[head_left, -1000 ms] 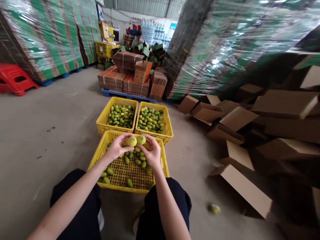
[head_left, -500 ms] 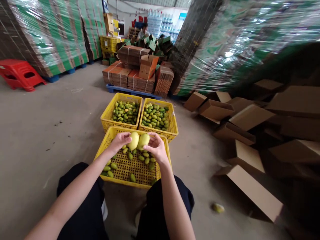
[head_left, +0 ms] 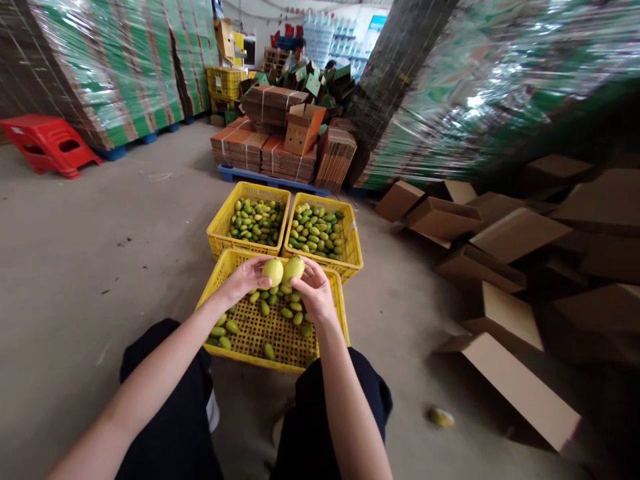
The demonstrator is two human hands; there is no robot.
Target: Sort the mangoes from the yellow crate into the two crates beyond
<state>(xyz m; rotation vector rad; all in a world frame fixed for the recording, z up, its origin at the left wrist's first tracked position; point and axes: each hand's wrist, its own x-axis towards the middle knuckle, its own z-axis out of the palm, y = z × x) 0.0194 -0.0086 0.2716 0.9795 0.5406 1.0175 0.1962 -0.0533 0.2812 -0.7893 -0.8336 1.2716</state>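
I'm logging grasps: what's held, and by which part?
Left hand: one yellow-green fruit, by its left side. Right hand: another fruit, by its right side.

1. Near crate [head_left: 253, 337]: plastic, perforated surface.
2. Two fruits [head_left: 273, 272] over the near crate: smooth, faintly shiny skin.
3. Stool [head_left: 53, 143] left of it: glossy plastic.
4. Boxes [head_left: 520, 387] right of it: matt cardboard.
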